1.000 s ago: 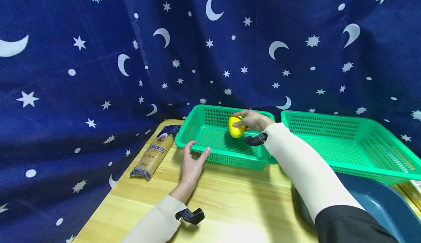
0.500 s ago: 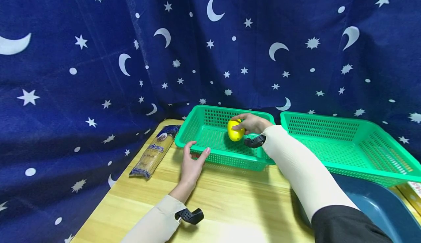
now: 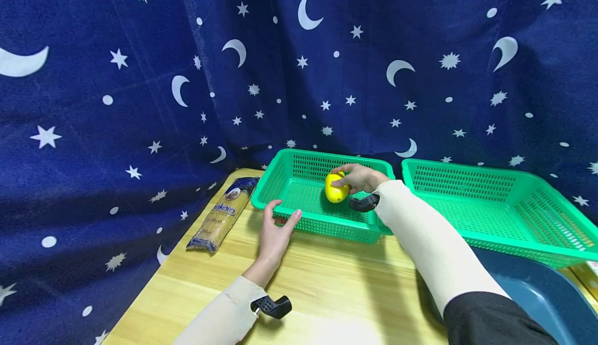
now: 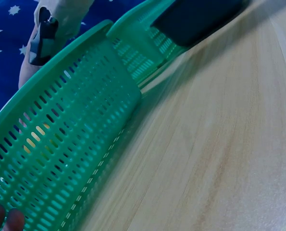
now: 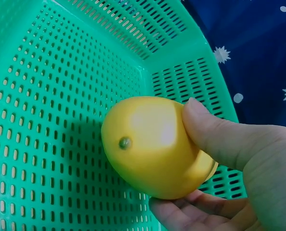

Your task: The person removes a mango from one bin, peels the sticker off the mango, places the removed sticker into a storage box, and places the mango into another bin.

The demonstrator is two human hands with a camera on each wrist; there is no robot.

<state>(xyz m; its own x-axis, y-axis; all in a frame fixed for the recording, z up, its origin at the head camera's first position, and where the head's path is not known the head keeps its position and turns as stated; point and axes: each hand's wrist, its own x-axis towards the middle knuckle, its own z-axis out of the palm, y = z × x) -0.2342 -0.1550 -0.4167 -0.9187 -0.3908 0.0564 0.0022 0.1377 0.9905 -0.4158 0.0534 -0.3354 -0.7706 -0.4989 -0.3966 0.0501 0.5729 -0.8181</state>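
My right hand holds a smooth yellow oval fruit inside the left green basket, low over its slotted floor. In the right wrist view, the thumb presses one side of the fruit and the fingers curl beneath; a small dark stem spot faces the camera. My left hand is at the front left rim of that basket, its thumb and index finger spread apart. Two fingertips show against the basket's outer wall in the left wrist view.
A second green basket stands on the right, over a dark blue tub. A blue-ended pasta packet lies left of the first basket on the wooden table. A star-patterned blue curtain hangs behind.
My right hand and the yellow fruit have come down slightly toward the basket floor. The left hand stays at the rim, and the head view shifts a little.
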